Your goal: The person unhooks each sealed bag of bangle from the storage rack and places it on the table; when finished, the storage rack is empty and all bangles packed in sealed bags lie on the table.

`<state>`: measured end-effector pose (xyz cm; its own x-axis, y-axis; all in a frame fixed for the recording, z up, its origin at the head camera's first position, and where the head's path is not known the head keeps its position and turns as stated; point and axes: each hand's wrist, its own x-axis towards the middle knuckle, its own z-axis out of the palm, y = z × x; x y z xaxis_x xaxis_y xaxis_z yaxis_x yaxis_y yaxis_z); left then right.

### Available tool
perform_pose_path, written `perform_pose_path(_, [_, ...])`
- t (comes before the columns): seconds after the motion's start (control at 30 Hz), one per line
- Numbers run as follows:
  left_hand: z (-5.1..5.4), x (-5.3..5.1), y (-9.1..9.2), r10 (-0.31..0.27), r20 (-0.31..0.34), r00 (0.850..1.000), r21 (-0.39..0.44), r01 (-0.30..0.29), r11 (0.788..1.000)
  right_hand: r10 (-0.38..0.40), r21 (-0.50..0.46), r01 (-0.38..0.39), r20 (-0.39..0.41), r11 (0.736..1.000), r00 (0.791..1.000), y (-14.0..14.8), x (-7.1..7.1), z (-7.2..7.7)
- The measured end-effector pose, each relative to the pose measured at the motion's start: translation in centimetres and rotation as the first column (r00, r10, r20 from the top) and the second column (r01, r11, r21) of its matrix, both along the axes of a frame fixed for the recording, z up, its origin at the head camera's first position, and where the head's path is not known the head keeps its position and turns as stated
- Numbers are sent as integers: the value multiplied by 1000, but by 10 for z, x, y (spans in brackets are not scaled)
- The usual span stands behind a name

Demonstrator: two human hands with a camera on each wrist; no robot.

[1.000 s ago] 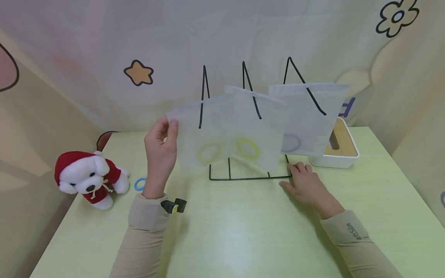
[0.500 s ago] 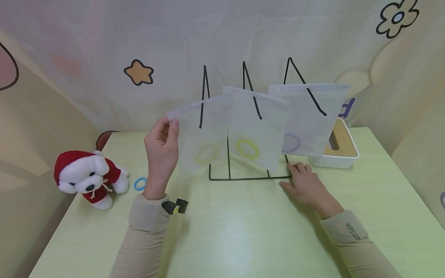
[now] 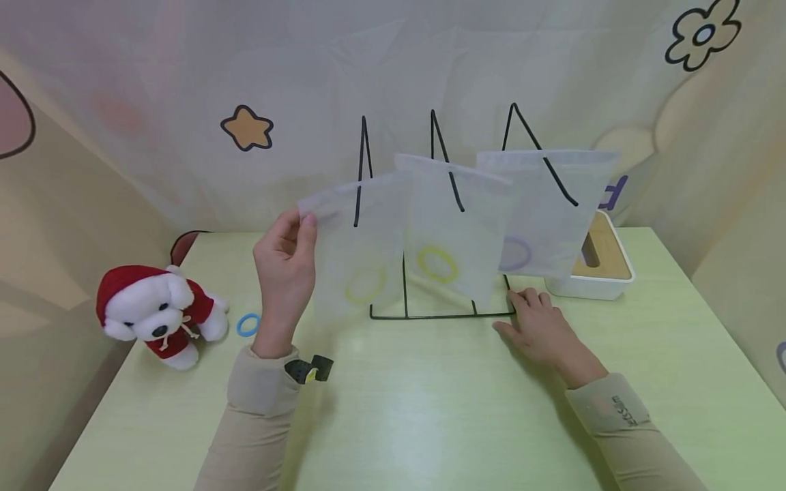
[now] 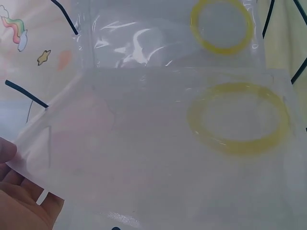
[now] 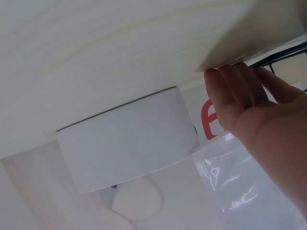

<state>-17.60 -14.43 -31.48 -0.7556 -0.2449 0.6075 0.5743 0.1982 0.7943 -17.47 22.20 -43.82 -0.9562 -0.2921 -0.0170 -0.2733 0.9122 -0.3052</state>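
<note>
In the head view, my left hand (image 3: 285,276) pinches the upper left corner of a translucent zip bag (image 3: 334,252), which hangs on the left hook of a black wire rack (image 3: 439,317). A yellow ring (image 4: 244,147) shows through that bag in the left wrist view. The middle bag (image 3: 475,225) holds another yellow ring (image 3: 453,271), and the right bag (image 3: 546,225) a purple ring (image 3: 526,256); both hang on their hooks. My right hand (image 3: 543,331) rests on the table, its fingertips at the front right corner of the rack's base.
A white plush dog (image 3: 144,317) in a red hat and clothes sits at the left. Between it and my left wrist lies a blue ring (image 3: 240,330). Behind my right hand stands a white box (image 3: 592,286) with a wooden lid, partly covered by the right bag.
The left bag's lower edge has dropped slightly and its ring looks fainter. My left hand keeps its pinch on the corner, nearly in place. My right hand has stayed still.
</note>
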Motion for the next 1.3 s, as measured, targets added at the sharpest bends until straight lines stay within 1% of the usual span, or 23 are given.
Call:
perform_pose_path(0.17, [2,3,0,6,-1,1000,-5,-6,1000,3,3,-3,-5,1000,1000,0,0,1])
perform_pose_path(0.37, [1,6,-2,8,5,1000,-1,-8,1000,12,6,-12,-12,1000,1000,0,0,1])
perform_pose_path(0.6, [2,10,-4,7,-12,1000,4,-7,1000,14,7,-13,-19,1000,1000,0,0,0])
perform_pose_path(0.83, [4,16,-5,13,-15,1000,-3,-13,1000,19,9,-19,-24,1000,1000,0,1,1])
perform_pose_path(1.13, [7,24,-4,-3,-58,998,25,5,1000,24,9,-24,-27,1000,999,0,1,1])
perform_pose_path(1.3, [9,28,-3,-20,-71,997,31,22,999,28,9,-28,-32,1000,999,0,1,0])
